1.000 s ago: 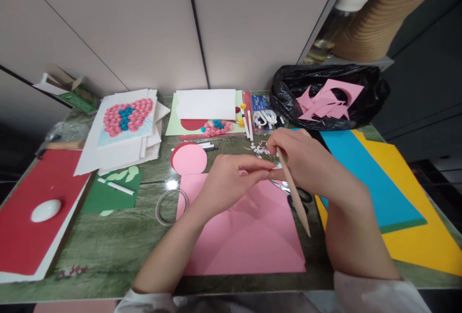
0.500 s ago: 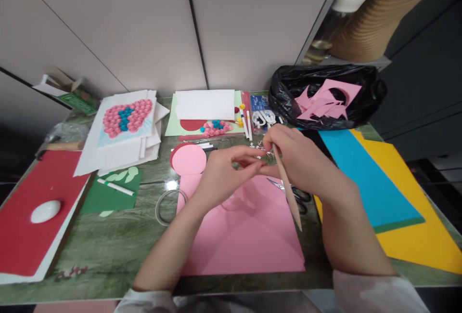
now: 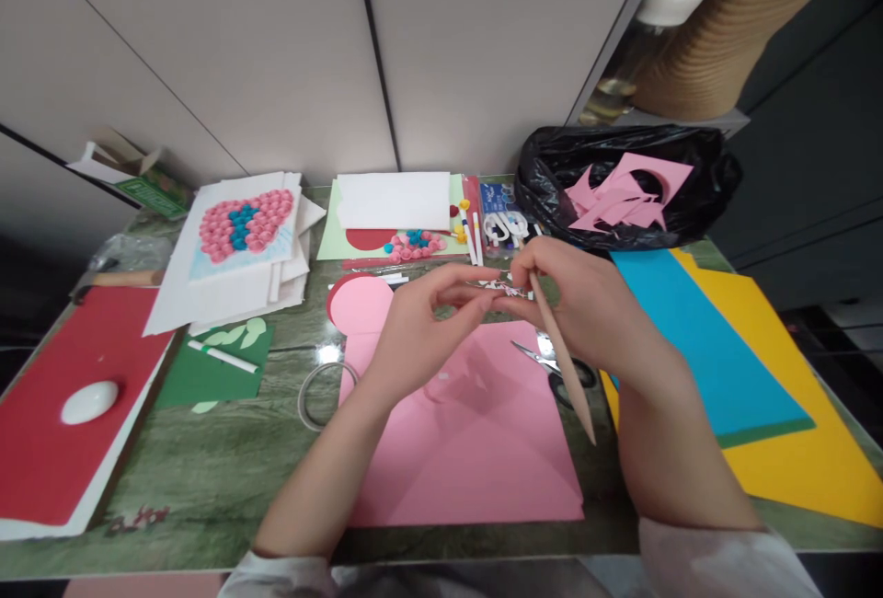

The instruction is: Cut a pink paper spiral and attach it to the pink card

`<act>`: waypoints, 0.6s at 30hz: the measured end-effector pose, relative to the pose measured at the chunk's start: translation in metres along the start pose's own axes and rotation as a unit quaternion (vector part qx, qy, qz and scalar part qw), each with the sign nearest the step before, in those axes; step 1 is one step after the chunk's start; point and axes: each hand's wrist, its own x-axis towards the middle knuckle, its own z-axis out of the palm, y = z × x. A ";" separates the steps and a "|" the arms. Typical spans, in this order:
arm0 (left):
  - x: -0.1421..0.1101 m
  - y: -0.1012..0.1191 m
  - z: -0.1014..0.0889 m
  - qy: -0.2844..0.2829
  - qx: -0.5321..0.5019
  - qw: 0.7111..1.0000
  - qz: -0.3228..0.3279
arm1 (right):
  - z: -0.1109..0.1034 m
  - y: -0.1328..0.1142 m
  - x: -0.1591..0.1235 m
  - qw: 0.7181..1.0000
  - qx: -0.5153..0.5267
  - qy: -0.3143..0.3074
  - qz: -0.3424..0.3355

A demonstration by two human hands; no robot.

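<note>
My right hand (image 3: 576, 304) is closed round a pale, flat-looking wooden stick (image 3: 562, 359), whose pointed end slants down toward me. My left hand (image 3: 428, 322) faces it with fingers stretched and the thumb apart, its fingertips close to those of my right hand. I cannot make out anything between the left fingers. Both hands hover over a large pink sheet of paper (image 3: 469, 469). Scissors (image 3: 552, 364) with dark handles lie beside the sheet, below my right wrist. Tiny paper scraps (image 3: 507, 288) show behind the fingertips.
A tape roll (image 3: 303, 400) and pink paper circle (image 3: 363, 304) lie left. Behind are pink and blue paper rosettes (image 3: 414, 246) and markers (image 3: 477, 239). A black bag (image 3: 544, 202) holds pink offcuts. Blue paper (image 3: 710, 350) lies right; red paper (image 3: 48, 451) carries a white mouse (image 3: 89, 402).
My right hand has shifted slightly right, and the wooden stick's lower end has swung right with it. The left hand's fingers have spread a little, away from the right hand's fingers.
</note>
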 end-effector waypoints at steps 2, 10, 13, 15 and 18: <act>0.000 0.000 0.001 -0.003 -0.043 0.999 -0.008 | 0.001 0.001 0.000 1.000 -0.014 0.025 -0.010; -0.001 0.001 0.001 -0.025 -0.087 0.996 -0.015 | 0.003 0.003 -0.001 0.998 -0.042 0.051 -0.021; -0.002 0.000 0.000 -0.031 -0.096 0.995 -0.017 | 0.002 0.002 -0.001 0.998 -0.043 0.046 -0.017; -0.002 0.000 0.000 -0.035 -0.104 0.994 -0.018 | 0.002 0.002 -0.001 0.998 -0.046 0.047 -0.015; -0.002 0.000 0.000 -0.041 -0.119 0.992 -0.019 | 0.002 0.001 -0.001 0.997 -0.047 0.050 -0.019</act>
